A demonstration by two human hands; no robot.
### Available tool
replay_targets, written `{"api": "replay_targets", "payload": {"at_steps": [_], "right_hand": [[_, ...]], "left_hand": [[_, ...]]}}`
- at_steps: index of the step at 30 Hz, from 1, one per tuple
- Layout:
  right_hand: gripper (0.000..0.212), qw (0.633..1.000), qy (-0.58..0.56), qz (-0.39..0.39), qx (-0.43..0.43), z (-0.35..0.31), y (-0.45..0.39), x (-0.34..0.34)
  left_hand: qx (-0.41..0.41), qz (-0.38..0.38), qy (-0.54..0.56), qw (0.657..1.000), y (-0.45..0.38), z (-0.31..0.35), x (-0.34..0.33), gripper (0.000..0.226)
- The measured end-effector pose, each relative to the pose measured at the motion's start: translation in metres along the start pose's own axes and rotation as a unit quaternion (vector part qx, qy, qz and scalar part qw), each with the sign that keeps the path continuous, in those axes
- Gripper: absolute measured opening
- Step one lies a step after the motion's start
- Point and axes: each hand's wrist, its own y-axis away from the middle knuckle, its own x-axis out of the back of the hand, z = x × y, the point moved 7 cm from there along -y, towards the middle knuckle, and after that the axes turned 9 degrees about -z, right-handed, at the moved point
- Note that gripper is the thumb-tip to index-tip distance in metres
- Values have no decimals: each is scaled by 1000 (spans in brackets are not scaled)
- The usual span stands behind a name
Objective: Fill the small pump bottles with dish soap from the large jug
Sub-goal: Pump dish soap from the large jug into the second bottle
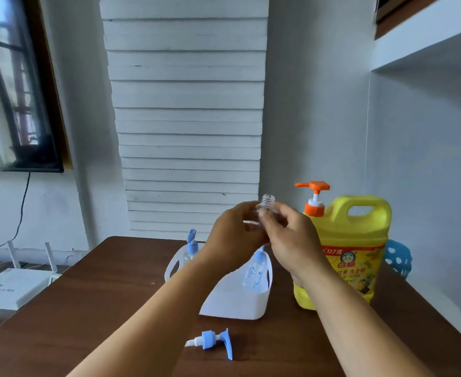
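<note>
Both my hands hold a small clear bottle (267, 203) up above the table, its threaded neck uncapped and pointing up. My left hand (233, 236) wraps its left side and my right hand (292, 240) pinches it from the right. A blue pump head (215, 342) lies loose on the brown table (101, 308) near the front. The large yellow dish soap jug (356, 246) with an orange pump (315, 195) stands upright to the right. Two more small bottles with blue pumps, one at the left (191, 247) and one at the right (255, 270), stand in a white basket (234, 303).
A white router box (11, 288) with antennas sits left of the table on a lower surface. A blue perforated basket (398, 258) is behind the jug. A dark screen (14, 85) hangs on the left wall, and a white ledge runs at the right.
</note>
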Motion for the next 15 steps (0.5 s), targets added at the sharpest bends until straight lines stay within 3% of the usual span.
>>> {"api": "replay_targets", "payload": {"at_steps": [6,11,15], "right_hand": [[26,997,73,20,35,-13,-16,30],[29,975,187,78,91,-28,-26,58],[24,955,265,69,113,-32,-31,68]], "left_hand": [[-11,15,-9,1000,-26,16,-7,16],[24,35,-50,998,-43,10,-10,34],[21,35,-100,994,-51,9,-12,43]]}}
